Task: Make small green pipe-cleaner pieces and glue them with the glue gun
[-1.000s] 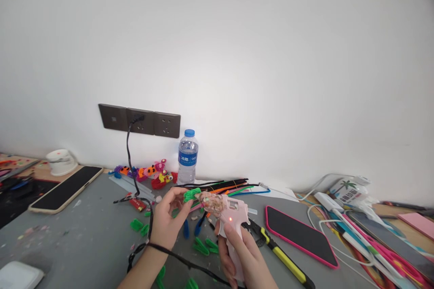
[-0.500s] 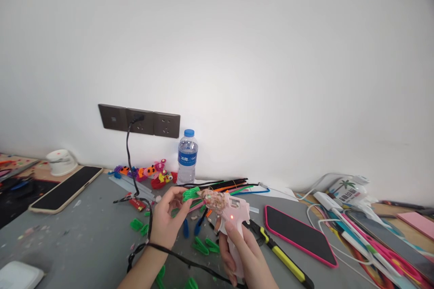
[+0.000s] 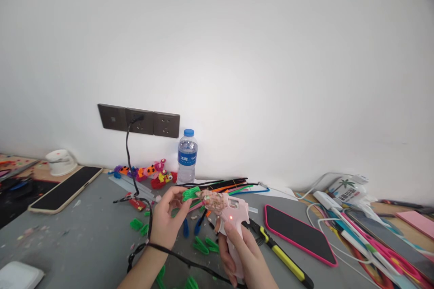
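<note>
My left hand (image 3: 171, 216) pinches a green folded pipe-cleaner piece (image 3: 191, 193) between thumb and fingers. In my right hand (image 3: 239, 253) is a pale pink hot glue gun (image 3: 235, 212) with a red light glowing on its side. Its front end is crusted with lumpy residue and points left, right up against the green piece; whether they touch I cannot tell. More green pipe-cleaner pieces (image 3: 201, 245) lie on the grey mat beneath my hands. A black cord (image 3: 179, 258) passes over my left forearm toward the bottom of the glue gun's handle.
A water bottle (image 3: 187, 158) stands against the wall beside colourful pipe-cleaner figures (image 3: 145, 172). Behind the glue gun lies a bundle of pipe cleaners (image 3: 227, 185). To the right are yellow-black pliers (image 3: 285, 257) and a pink-edged phone (image 3: 300, 235); another phone (image 3: 68, 188) lies left.
Almost nothing differs. Both hands keep their hold, with the glue gun's front end still close by the green piece.
</note>
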A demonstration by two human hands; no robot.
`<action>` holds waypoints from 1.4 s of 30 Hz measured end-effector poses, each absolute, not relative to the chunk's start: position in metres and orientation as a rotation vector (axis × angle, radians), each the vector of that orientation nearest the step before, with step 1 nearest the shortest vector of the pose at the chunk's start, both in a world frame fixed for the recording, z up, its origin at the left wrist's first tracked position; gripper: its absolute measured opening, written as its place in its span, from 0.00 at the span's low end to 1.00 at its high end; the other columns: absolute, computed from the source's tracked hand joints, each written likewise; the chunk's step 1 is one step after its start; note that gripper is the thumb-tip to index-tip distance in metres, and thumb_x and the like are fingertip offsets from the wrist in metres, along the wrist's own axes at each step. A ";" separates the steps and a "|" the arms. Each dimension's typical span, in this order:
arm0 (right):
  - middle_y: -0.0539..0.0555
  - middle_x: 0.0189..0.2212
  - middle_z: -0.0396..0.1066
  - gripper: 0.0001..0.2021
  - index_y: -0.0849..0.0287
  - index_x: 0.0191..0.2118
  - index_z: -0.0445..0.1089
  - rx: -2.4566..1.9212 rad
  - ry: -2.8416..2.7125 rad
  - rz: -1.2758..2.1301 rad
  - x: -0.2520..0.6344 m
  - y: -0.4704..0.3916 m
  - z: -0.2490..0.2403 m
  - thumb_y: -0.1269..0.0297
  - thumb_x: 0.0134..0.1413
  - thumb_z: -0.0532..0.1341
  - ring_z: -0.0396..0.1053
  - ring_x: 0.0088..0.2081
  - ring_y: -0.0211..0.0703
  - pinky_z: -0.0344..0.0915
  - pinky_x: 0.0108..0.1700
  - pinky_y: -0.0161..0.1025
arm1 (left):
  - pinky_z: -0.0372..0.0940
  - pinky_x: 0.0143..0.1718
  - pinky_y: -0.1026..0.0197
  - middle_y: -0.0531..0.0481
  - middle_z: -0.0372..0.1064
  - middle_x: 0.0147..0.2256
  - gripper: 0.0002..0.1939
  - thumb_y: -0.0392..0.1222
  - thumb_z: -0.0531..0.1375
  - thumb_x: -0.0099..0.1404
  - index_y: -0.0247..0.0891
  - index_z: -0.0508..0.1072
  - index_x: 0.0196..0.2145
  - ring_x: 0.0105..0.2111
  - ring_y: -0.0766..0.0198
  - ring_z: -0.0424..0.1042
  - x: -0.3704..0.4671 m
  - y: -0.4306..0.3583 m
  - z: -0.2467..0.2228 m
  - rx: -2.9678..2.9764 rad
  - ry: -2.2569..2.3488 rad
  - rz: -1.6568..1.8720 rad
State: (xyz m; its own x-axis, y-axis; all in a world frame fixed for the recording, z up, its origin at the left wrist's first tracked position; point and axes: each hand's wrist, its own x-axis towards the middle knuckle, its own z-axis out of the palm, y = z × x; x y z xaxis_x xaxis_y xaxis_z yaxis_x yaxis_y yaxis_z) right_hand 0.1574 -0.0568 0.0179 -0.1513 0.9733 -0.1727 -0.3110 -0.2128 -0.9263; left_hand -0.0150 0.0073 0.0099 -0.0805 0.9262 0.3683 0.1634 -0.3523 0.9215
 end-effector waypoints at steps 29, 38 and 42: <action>0.39 0.11 0.54 0.26 0.60 0.32 0.62 -1.034 -0.941 1.550 0.157 -0.057 0.018 0.38 0.49 0.60 0.46 0.10 0.26 0.50 0.12 0.25 | 0.69 0.33 0.61 0.47 0.74 0.32 0.09 0.45 0.60 0.59 0.39 0.72 0.36 0.34 0.57 0.74 -0.015 0.007 0.014 1.535 1.230 1.495; 0.39 0.11 0.53 0.26 0.59 0.31 0.62 -1.065 -0.965 1.556 0.158 -0.057 0.017 0.37 0.49 0.59 0.46 0.10 0.27 0.49 0.12 0.26 | 0.69 0.34 0.62 0.48 0.74 0.33 0.09 0.46 0.60 0.60 0.39 0.72 0.36 0.35 0.57 0.74 -0.014 0.006 0.013 1.530 1.228 1.492; 0.39 0.11 0.53 0.26 0.59 0.32 0.63 -1.063 -0.962 1.563 0.158 -0.056 0.017 0.36 0.49 0.59 0.46 0.10 0.27 0.48 0.12 0.26 | 0.69 0.34 0.62 0.49 0.74 0.32 0.08 0.45 0.60 0.60 0.39 0.72 0.36 0.35 0.58 0.74 -0.015 0.006 0.012 1.530 1.225 1.502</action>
